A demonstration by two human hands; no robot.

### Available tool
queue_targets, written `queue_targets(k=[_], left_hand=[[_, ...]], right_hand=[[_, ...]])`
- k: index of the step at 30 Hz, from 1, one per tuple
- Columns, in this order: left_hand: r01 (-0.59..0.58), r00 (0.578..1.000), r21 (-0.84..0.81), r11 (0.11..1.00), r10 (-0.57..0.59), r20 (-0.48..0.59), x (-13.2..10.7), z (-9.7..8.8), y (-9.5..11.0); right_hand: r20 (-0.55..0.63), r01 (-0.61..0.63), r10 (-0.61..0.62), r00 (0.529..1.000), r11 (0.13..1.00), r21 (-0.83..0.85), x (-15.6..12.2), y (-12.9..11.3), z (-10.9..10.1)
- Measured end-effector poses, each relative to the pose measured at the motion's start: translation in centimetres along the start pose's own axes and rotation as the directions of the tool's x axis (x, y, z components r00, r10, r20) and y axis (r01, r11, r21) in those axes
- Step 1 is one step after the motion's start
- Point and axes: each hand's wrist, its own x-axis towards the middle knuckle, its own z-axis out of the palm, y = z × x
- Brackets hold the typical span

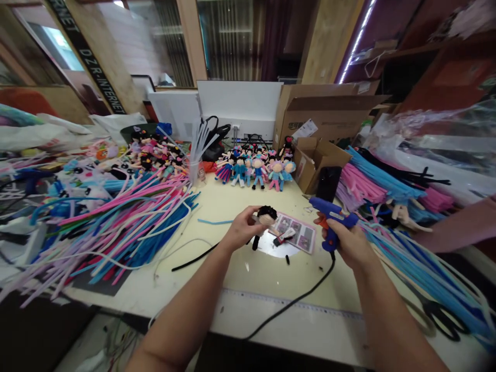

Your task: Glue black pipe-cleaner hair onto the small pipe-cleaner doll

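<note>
My left hand [246, 226] is closed around a small doll head [266, 219] with black hair and a pale face, held a little above the table. In my right hand [346, 240] is a blue hot glue gun [331, 209], gripped by its handle with fingers at the orange trigger. Its nozzle points left, apart from the doll head. The black cord [296, 299] runs from the handle down over the table's front edge. Beneath my hands lie a printed picture sheet [306, 237] and a short black piece [287, 260] of pipe cleaner.
Bundles of pipe cleaners [127, 227] cover the table's left side, and more pipe cleaners [418, 263] lie on the right. Finished dolls [258, 173] stand at the back beside cardboard boxes [310, 163]. Black-handled scissors [445, 318] rest near the right front. A ruler strip [271, 298] runs along the front.
</note>
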Motion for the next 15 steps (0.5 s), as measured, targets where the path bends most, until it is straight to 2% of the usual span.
queue_targets(k=[2,5,10,15], left_hand=[[-0.041,0.999,0.1,0.994,0.043,-0.023,0.1,-0.1,-0.1],[-0.13,0.988,0.254,0.958,0.148,-0.05,0.1,-0.3,-0.1],[-0.219,0.969,0.379,0.899,0.246,-0.022,0.2,-0.2,0.0],[-0.265,0.957,0.42,0.868,0.291,0.004,0.0,0.0,0.2]], right_hand=[[0.077,0.012,-0.018,0.997,0.997,0.08,0.1,-0.5,1.3],[0.12,0.0,-0.005,0.993,0.999,0.045,0.0,0.2,2.6],[0.138,0.011,0.008,0.99,0.99,-0.138,-0.8,1.8,2.4],[0.233,0.142,-0.094,0.968,0.97,-0.198,-1.7,0.7,2.6]])
